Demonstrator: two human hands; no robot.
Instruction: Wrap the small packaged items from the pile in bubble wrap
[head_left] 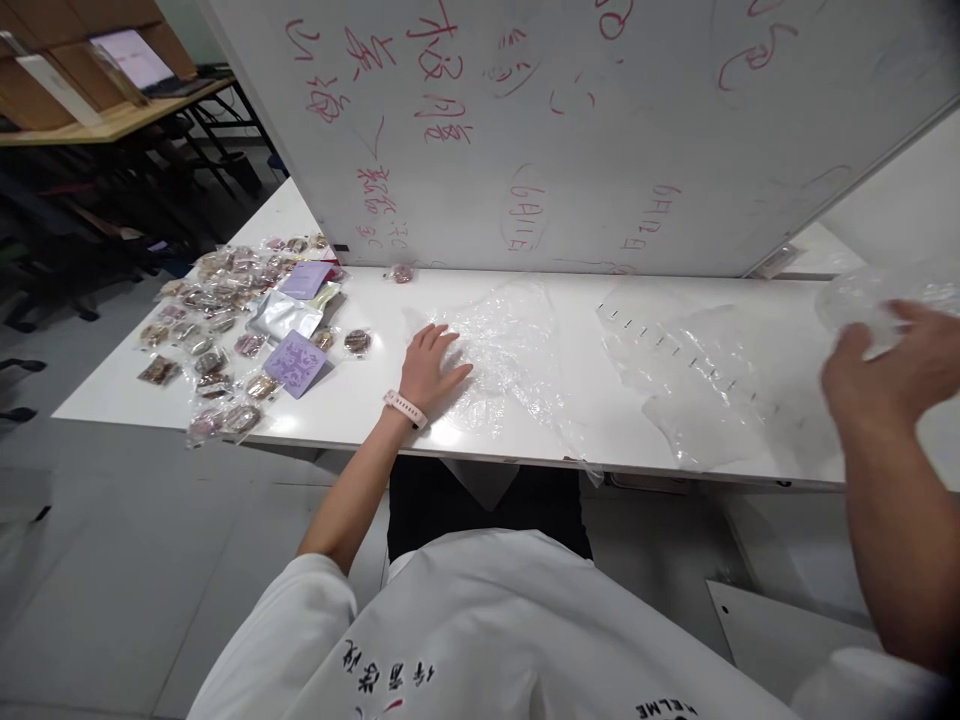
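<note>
My left hand (431,375) lies spread on a crumpled sheet of clear plastic film (499,345), its fingers stretched out and a pale watch band (406,409) on the wrist. Far to the right, my right hand (892,365) is raised over the table, slightly blurred, its thumb and fingers apart. Beside it is more clear plastic (862,300); whether the hand touches that is unclear. Between the hands lies another transparent plastic piece (690,370) with a row of short dark marks.
Many small wrapped snacks (210,300) are heaped at the table's left end, with purple packets (297,363) and a silver pouch (283,315) among them. One wrapped snack (401,273) lies against the whiteboard (480,140), which stands along the back of the white table (375,420).
</note>
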